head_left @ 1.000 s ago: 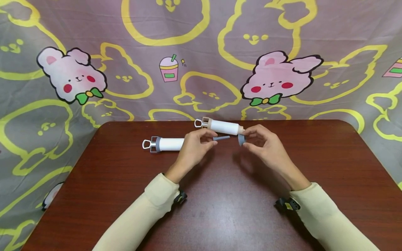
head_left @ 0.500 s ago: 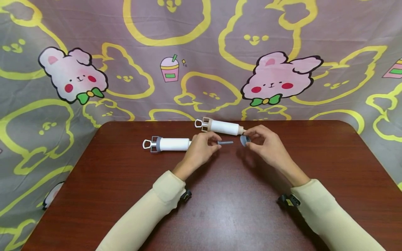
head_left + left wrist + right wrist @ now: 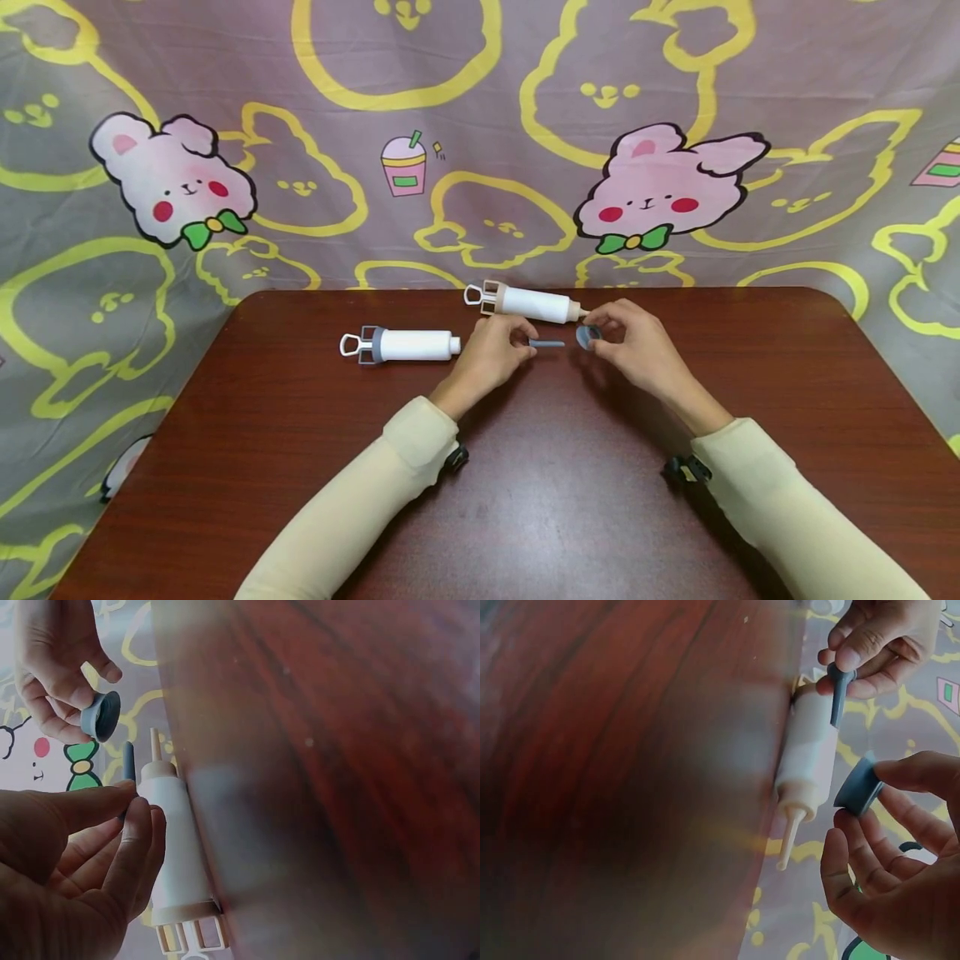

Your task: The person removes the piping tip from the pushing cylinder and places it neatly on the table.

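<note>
My left hand [image 3: 491, 354] pinches a slim grey-blue nozzle [image 3: 547, 343] between thumb and fingertips, with its narrow tip pointing right. In the right wrist view the nozzle [image 3: 839, 701] widens at the end held by the fingers. My right hand [image 3: 641, 343] pinches a short round grey-blue cap [image 3: 587, 337], flared at one rim, as the left wrist view of the cap [image 3: 102, 716] shows. A small gap separates nozzle and cap. Left of my hands lies a white syringe [image 3: 416, 345] with a grey collar and a bare stubby front end.
Behind my hands, a second white syringe [image 3: 534, 304] with beige collar and beige nozzle lies near the far edge of the brown table [image 3: 555, 500]. A patterned cloth [image 3: 480, 142] hangs directly behind the table.
My left hand has moved right and slightly nearer with the nozzle, uncovering the grey-collared syringe's front end. In my right hand the cap has turned and shifted slightly right.
</note>
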The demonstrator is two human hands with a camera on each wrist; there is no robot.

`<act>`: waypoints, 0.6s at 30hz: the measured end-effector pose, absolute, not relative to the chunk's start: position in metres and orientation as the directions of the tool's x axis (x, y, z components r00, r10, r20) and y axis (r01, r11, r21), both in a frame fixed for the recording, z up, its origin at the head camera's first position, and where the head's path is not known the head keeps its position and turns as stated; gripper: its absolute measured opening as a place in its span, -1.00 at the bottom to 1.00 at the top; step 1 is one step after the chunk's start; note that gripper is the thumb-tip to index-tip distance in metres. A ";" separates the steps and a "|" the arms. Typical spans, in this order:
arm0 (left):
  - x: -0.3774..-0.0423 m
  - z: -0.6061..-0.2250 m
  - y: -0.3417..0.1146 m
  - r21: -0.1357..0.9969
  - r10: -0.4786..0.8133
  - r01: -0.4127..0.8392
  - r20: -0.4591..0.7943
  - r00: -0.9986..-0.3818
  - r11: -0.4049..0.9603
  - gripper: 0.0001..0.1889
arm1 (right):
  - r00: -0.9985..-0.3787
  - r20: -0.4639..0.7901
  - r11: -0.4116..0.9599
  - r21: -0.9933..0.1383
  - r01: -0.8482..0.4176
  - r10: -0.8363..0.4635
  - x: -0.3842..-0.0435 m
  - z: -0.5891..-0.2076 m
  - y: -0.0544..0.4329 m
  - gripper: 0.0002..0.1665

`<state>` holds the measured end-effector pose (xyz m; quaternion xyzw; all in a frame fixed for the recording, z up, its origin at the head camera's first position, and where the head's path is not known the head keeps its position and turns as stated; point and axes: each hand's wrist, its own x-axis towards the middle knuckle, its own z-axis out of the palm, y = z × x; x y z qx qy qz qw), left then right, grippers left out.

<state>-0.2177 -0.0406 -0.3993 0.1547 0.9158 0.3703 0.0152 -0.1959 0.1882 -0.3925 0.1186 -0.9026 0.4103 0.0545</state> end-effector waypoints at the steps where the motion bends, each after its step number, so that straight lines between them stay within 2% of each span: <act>1: -0.218 -0.400 -0.040 0.681 0.293 0.268 0.082 -0.953 0.681 -0.87 | -0.967 0.191 0.644 -0.720 -0.256 -0.171 -0.197 -0.393 0.188 -0.73; 18: -0.228 -0.401 -0.037 0.658 0.321 0.260 0.030 -0.947 0.707 -0.87 | -0.969 0.119 0.721 -0.649 -0.242 -0.218 -0.211 -0.404 0.191 -0.81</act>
